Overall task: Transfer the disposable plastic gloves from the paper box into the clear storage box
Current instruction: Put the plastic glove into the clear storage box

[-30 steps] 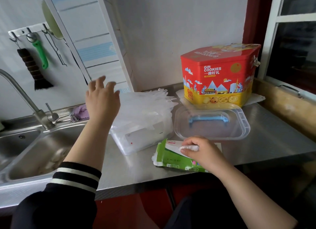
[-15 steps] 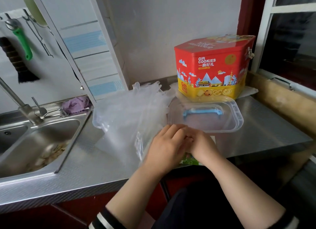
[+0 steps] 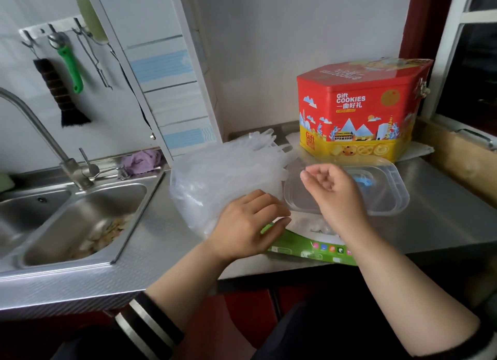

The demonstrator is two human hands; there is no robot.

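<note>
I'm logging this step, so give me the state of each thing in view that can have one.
paper box: lying flat, top open, gloves showing inside
clear storage box: lid off, piled with gloves
lid: loose on the counter, handle up
cookie tin: closed
left hand: resting on the paper box
right hand: raised, fingers loosely curled

Two hands: the left hand [image 3: 248, 222] low in the middle of the frame; the right hand [image 3: 332, 191] just to its right; one heap of plastic gloves [image 3: 228, 168] at centre, too many to count; one green paper box [image 3: 304, 248] below centre; one clear lid [image 3: 387, 190] right of centre; one red cookie tin [image 3: 360, 109] upper right; one sink [image 3: 80, 219] and one tap [image 3: 40, 133] at left; one brush [image 3: 60, 93], upper left; one purple cloth [image 3: 141, 157].
</note>
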